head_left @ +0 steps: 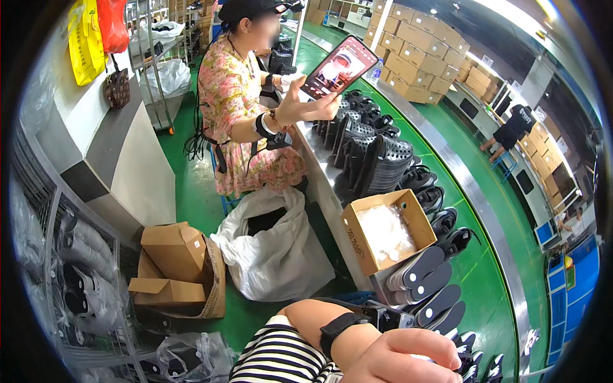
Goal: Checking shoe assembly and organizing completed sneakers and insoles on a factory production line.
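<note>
At the lower edge is my left hand (408, 359), coming from a striped sleeve, with a black strap round the wrist. Its fingers are bent inward. The frame's edge cuts off the fingertips, so whatever they may hold is hidden. Closest to it are black shoe soles (440, 306) and black-and-white shoes (469, 357) on the bench, just beyond the knuckles. Behind the wrist is a dark boxy object (387, 317), partly covered by my arm. My right hand does not appear.
A cardboard box (359, 239) of white packing stands on the metal bench beside stacked black perforated shoe parts (383, 163). A white sack (255, 281) and a carton of cardboard (214, 287) stand on the floor. A seated co-worker holds a phone (340, 67). Wrapped shoes fill a left rack (96, 281).
</note>
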`<action>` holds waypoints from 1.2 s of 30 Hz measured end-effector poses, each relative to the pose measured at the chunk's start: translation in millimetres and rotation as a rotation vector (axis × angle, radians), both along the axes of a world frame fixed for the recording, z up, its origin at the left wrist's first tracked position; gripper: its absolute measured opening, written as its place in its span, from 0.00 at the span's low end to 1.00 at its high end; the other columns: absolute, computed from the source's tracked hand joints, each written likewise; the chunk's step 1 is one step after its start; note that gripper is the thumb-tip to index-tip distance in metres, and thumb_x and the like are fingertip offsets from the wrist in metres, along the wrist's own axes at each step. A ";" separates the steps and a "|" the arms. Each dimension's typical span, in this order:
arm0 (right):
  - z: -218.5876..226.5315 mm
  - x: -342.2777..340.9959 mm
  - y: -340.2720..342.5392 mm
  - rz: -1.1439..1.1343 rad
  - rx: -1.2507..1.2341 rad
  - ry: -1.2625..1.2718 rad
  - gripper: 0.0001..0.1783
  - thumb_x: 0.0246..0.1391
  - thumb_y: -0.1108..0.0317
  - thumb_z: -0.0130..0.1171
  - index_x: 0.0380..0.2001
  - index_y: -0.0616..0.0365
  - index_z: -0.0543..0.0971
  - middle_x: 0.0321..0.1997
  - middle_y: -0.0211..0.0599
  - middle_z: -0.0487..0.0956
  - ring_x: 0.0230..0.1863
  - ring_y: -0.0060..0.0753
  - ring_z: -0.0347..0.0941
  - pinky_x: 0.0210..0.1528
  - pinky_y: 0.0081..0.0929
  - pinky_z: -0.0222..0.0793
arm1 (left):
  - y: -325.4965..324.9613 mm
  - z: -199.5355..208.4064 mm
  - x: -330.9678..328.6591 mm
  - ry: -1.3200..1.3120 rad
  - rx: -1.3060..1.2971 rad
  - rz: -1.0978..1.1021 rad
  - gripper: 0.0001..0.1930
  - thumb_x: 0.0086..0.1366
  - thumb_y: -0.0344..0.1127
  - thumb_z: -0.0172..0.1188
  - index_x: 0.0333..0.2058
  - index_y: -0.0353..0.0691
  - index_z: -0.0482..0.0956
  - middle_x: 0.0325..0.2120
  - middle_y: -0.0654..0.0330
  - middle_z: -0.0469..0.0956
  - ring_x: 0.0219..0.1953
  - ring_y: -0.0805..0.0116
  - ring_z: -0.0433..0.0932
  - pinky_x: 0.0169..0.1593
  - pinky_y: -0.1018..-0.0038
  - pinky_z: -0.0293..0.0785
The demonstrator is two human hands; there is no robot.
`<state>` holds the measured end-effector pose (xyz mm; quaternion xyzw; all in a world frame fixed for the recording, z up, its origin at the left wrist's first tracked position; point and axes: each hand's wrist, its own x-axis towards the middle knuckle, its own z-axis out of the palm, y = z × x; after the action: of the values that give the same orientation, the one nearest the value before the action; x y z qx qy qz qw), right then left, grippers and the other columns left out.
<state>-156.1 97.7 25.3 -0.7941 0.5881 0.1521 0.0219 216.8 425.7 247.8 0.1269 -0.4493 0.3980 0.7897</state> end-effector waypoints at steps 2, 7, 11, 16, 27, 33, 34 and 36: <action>5.9 6.6 4.0 0.015 -0.005 0.012 0.28 0.43 0.46 0.49 0.35 0.62 0.74 0.37 0.54 0.73 0.42 0.51 0.68 0.45 0.38 0.62 | -0.6 0.3 6.2 -0.025 0.004 -0.008 0.15 0.57 0.36 0.53 0.42 0.51 0.62 0.26 0.62 0.74 0.28 0.66 0.72 0.32 0.69 0.68; 20.8 17.0 13.6 0.023 -0.003 0.017 0.29 0.42 0.45 0.49 0.36 0.63 0.74 0.38 0.54 0.73 0.43 0.51 0.67 0.46 0.38 0.61 | -0.4 -2.2 9.1 -0.092 0.006 -0.008 0.16 0.56 0.36 0.54 0.43 0.51 0.62 0.26 0.61 0.74 0.28 0.66 0.72 0.32 0.70 0.68; 23.5 22.2 16.9 -0.006 0.023 0.007 0.30 0.42 0.45 0.49 0.37 0.63 0.73 0.39 0.55 0.72 0.45 0.51 0.66 0.47 0.37 0.60 | 2.0 -4.4 5.6 -0.133 0.010 -0.006 0.16 0.56 0.36 0.54 0.43 0.51 0.62 0.26 0.61 0.74 0.28 0.66 0.72 0.32 0.70 0.68; 21.8 21.3 16.7 -0.005 0.020 0.009 0.30 0.42 0.45 0.49 0.37 0.62 0.73 0.40 0.54 0.72 0.45 0.50 0.66 0.47 0.36 0.60 | 4.3 -3.6 10.6 -0.166 -0.001 0.015 0.17 0.56 0.35 0.54 0.43 0.50 0.62 0.26 0.60 0.74 0.28 0.66 0.72 0.32 0.70 0.68; 20.7 22.7 12.8 0.001 -0.002 -0.001 0.29 0.42 0.46 0.50 0.37 0.61 0.73 0.39 0.54 0.72 0.44 0.50 0.67 0.47 0.36 0.61 | 3.3 2.3 -9.3 -0.053 0.012 -0.094 0.11 0.56 0.34 0.54 0.38 0.46 0.65 0.28 0.58 0.74 0.29 0.65 0.72 0.32 0.70 0.68; 15.6 14.5 12.9 -0.027 0.001 -0.003 0.28 0.42 0.46 0.50 0.37 0.61 0.74 0.39 0.54 0.72 0.44 0.50 0.67 0.46 0.36 0.61 | -2.2 -6.4 0.7 -0.114 0.149 -0.171 0.06 0.57 0.33 0.52 0.34 0.43 0.68 0.31 0.55 0.74 0.31 0.63 0.72 0.34 0.68 0.68; 12.6 12.5 10.7 -0.028 -0.005 -0.007 0.28 0.42 0.47 0.50 0.37 0.61 0.74 0.39 0.53 0.73 0.43 0.50 0.68 0.46 0.36 0.61 | -4.8 -8.1 4.9 -0.165 0.170 -0.149 0.05 0.57 0.32 0.52 0.33 0.42 0.68 0.32 0.54 0.73 0.31 0.63 0.72 0.35 0.67 0.68; 13.6 15.4 11.8 -0.033 -0.006 -0.006 0.28 0.42 0.47 0.50 0.36 0.61 0.74 0.38 0.53 0.73 0.43 0.50 0.68 0.45 0.36 0.61 | -12.9 -15.6 11.8 -0.193 0.175 -0.125 0.05 0.57 0.32 0.52 0.32 0.41 0.69 0.32 0.54 0.73 0.31 0.62 0.72 0.35 0.67 0.67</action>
<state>-140.6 109.4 38.9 -0.7847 0.6016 0.1476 0.0238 228.7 412.8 232.2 0.1282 -0.5629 0.3180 0.7521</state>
